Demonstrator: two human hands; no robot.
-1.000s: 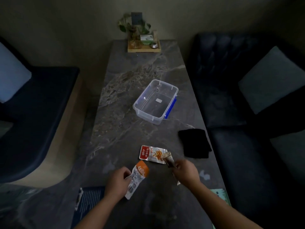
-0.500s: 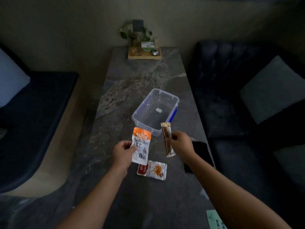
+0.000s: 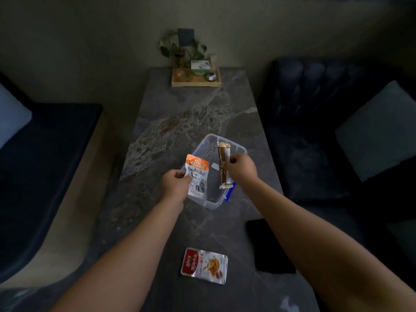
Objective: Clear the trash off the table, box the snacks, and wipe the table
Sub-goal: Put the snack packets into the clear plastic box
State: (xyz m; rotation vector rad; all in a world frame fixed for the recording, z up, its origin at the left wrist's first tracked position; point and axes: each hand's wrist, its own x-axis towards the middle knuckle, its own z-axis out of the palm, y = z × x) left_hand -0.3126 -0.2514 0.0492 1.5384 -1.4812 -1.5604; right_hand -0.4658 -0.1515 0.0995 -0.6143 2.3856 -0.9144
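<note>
At mid-frame, the left hand (image 3: 174, 184) pinches an orange-topped snack packet (image 3: 197, 175) and the right hand (image 3: 242, 170) pinches a brown snack stick (image 3: 223, 164), both seemingly above the clear box (image 3: 236, 149). A red-and-silver snack packet (image 3: 204, 265) lies on the table (image 3: 180, 122), lower centre.

Bare forearms, seemingly no sleeves.

Lounge or booth – dark sofas (image 3: 315, 122) flank marble table (image 3: 180, 118), plant tray (image 3: 195, 83).
</note>
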